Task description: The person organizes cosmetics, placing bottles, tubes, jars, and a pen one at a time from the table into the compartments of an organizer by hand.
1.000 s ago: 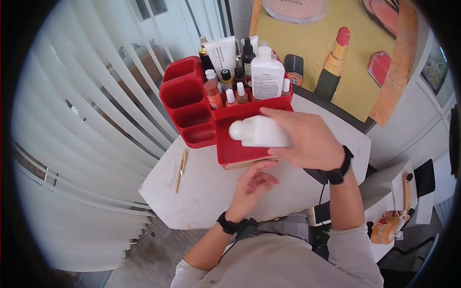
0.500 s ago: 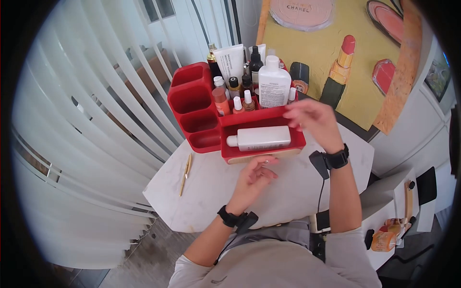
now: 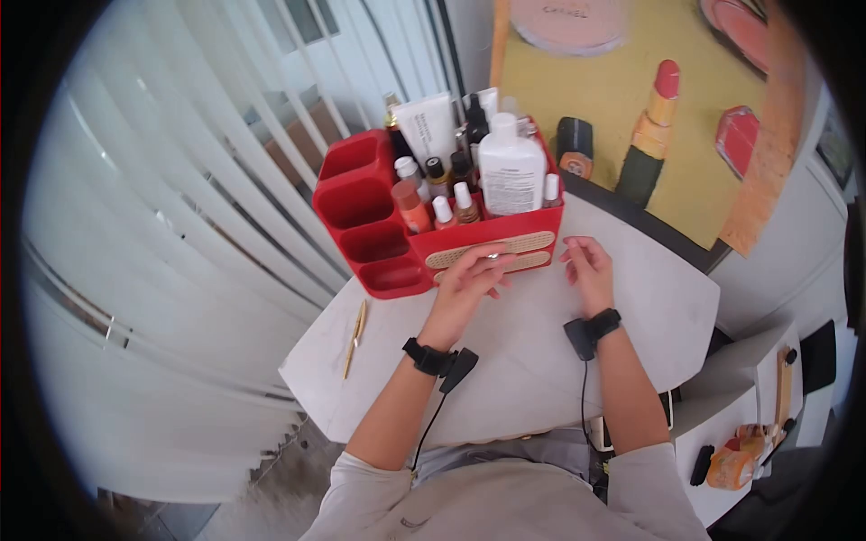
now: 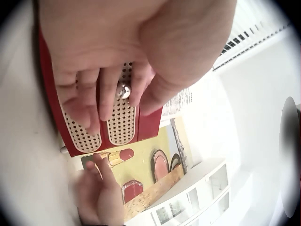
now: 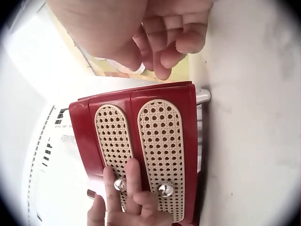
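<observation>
A red organizer (image 3: pixel 431 242) stands on the white table, with both drawers shut. Each front has a beige cane-weave panel (image 5: pixel 162 136) and a round silver knob (image 5: pixel 165 190). My left hand (image 3: pixel 465 293) lies against the upper drawer front, its straight fingers on either side of the upper knob (image 4: pixel 123 91). Off the organizer's right end, my right hand (image 3: pixel 591 270) hovers with loosely bent fingers and holds nothing. Above the drawers stand a large white bottle (image 3: pixel 512 171), a white tube (image 3: pixel 427 126) and several small bottles. The drawer contents are hidden.
Along the organizer's left side run several bare compartments (image 3: pixel 374 242). A slim gold pen-like stick (image 3: pixel 354 338) lies on the table (image 3: pixel 316 361) to the left. Behind the table leans a painting of cosmetics (image 3: pixel 577 90); white blinds (image 3: pixel 180 270) hang at left.
Earlier my right hand laid a white bottle on its side in the open upper drawer and let go. Now that drawer is pushed in, and my right hand has drawn down toward me.
</observation>
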A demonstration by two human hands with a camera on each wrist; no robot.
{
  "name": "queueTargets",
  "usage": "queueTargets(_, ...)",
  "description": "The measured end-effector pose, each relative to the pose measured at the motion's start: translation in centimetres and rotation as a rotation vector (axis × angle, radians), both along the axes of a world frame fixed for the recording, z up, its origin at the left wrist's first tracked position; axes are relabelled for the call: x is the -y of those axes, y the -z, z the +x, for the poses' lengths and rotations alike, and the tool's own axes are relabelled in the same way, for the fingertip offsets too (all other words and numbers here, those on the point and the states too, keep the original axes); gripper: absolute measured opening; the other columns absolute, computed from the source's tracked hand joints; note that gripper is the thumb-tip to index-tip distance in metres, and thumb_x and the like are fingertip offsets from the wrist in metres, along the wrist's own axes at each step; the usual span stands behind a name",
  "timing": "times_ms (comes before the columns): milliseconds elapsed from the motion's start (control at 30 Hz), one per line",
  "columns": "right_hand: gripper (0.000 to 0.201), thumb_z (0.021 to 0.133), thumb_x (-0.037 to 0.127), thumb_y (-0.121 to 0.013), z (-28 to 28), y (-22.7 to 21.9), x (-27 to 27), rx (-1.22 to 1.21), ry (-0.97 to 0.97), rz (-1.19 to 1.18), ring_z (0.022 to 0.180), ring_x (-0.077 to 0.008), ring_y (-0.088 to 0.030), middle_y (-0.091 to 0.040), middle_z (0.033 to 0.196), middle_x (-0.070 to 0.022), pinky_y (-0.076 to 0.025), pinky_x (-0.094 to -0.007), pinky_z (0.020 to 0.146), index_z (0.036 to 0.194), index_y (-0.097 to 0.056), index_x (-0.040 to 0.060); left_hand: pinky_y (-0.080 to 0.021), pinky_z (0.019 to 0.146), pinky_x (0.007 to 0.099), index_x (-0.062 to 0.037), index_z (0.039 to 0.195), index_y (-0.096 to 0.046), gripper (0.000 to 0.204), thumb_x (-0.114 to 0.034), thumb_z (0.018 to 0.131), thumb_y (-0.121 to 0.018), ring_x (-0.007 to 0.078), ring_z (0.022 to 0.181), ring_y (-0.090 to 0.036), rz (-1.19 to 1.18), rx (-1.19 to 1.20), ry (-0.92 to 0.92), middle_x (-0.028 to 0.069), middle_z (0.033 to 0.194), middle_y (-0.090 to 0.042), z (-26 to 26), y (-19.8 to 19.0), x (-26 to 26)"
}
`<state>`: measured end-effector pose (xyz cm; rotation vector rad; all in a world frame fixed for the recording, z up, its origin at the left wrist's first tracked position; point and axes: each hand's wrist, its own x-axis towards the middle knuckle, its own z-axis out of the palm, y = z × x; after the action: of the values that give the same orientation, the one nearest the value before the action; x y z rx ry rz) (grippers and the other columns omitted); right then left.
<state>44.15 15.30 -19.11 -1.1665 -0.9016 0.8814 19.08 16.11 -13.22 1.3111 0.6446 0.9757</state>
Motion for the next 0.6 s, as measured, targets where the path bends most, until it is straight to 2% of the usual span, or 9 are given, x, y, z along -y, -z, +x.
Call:
queueTargets(67,0.020,0.109,0.023,-0.065,0.5,0.6,0.2,0.001,-0.032,0.011,0.063,-0.0046,-0.054,-0.070,0.085,-0.0015,-0.042,-0.0223,0.055,0.113,-0.073,0.0053,-0.054,0.086,0.0310,-0.0061,0.140,-0.062,0.034,-0.011,0.107,-0.060,0.0167,0.105,-0.071,-0.023,0.009,-0.038,0.0095,0.134,-0.072,-1.4,0.1,0.7)
queueTargets(133,0.020,0.109,0.023,-0.064,0.4,0.7,-0.1,0.002,-0.067,0.031,0.063,-0.0047,-0.054,-0.070,0.086,-0.0016,-0.042,-0.0221,0.055,0.114,-0.073,0.0051,-0.054,0.082,0.0297,-0.0042,0.126,-0.072,0.025,-0.012,0.103,-0.069,0.0150,0.100,-0.071,0.089,-0.155,0.178,0.0077,0.123,-0.075,-3.2,-0.2,1.6)
queueTargets(167,0.020,0.109,0.022,-0.064,0.3,0.4,-0.1,0.009,-0.054,0.023,0.063,-0.0047,-0.054,-0.070,0.087,-0.0014,-0.042,-0.0219,0.055,0.114,-0.073,0.0048,-0.054,0.082,0.0297,-0.0042,0.126,-0.072,0.025,-0.012,0.103,-0.069,0.0150,0.100,-0.071,0.082,-0.163,0.150,0.0077,0.123,-0.075,-4.3,-1.1,2.6)
queueTargets(233,0.020,0.110,0.022,-0.064,0.4,0.2,-0.2,-0.001,-0.047,0.005,0.063,-0.0046,-0.053,-0.070,0.087,-0.0012,-0.042,-0.0216,0.055,0.114,-0.072,0.0045,-0.053,0.076,0.0308,-0.0040,0.116,-0.075,0.023,-0.009,0.093,-0.076,0.0185,0.090,-0.069,0.341,-0.748,0.005,0.0096,0.104,-0.072,-7.7,-3.1,5.6)
queueTargets(367,0.017,0.109,0.019,-0.064,0.4,0.3,-0.6,0.030,-0.068,-0.037,0.062,-0.0043,-0.053,-0.070,0.086,-0.0007,-0.041,-0.0213,0.055,0.113,-0.072,0.0039,-0.053,0.069,0.0395,-0.0009,0.094,-0.069,0.023,-0.017,0.089,-0.084,0.0283,0.078,-0.066,0.560,-1.117,-0.693,0.0120,0.091,-0.065,-16.4,-0.1,6.4)
queueTargets(433,0.015,0.108,0.017,-0.064,0.4,0.6,-0.8,0.097,-0.103,-0.030,0.062,-0.0042,-0.053,-0.071,0.084,-0.0006,-0.041,-0.0214,0.054,0.113,-0.072,0.0045,-0.053,0.067,0.0410,0.0001,0.090,-0.065,0.027,-0.019,0.088,-0.084,0.0284,0.074,-0.066,0.451,-1.248,-0.736,0.0126,0.088,-0.061,-19.4,0.3,5.9)
queueTargets(500,0.014,0.107,0.015,-0.064,0.4,0.7,-0.7,0.105,-0.107,-0.022,0.061,-0.0041,-0.053,-0.072,0.083,-0.0006,-0.041,-0.0215,0.054,0.113,-0.072,0.0052,-0.052,0.065,0.0410,0.0014,0.090,-0.065,0.028,-0.019,0.088,-0.084,0.0283,0.068,-0.064,0.328,-1.229,-0.692,0.0126,0.084,-0.063,-20.5,1.0,5.5)
queueTargets(567,0.014,0.107,0.014,-0.064,0.7,0.8,-0.6,0.093,-0.115,-0.036,0.062,-0.0041,-0.054,-0.072,0.083,-0.0009,-0.042,-0.0213,0.055,0.113,-0.072,0.0049,-0.047,0.061,0.0339,0.0017,0.087,-0.066,0.026,-0.017,0.088,-0.084,0.0193,0.065,-0.058,0.257,-1.167,-0.568,0.0069,0.075,-0.063,-20.7,1.3,5.0)
queueTargets(600,0.014,0.107,0.014,-0.064,0.8,0.7,-0.5,0.092,-0.110,-0.038,0.062,-0.0041,-0.054,-0.072,0.083,-0.0009,-0.042,-0.0213,0.055,0.113,-0.072,0.0049,-0.047,0.061,0.0339,0.0017,0.087,-0.066,0.026,-0.017,0.088,-0.084,0.0193,0.065,-0.058,0.260,-1.167,-0.563,0.0069,0.075,-0.063,-20.6,1.4,5.0)
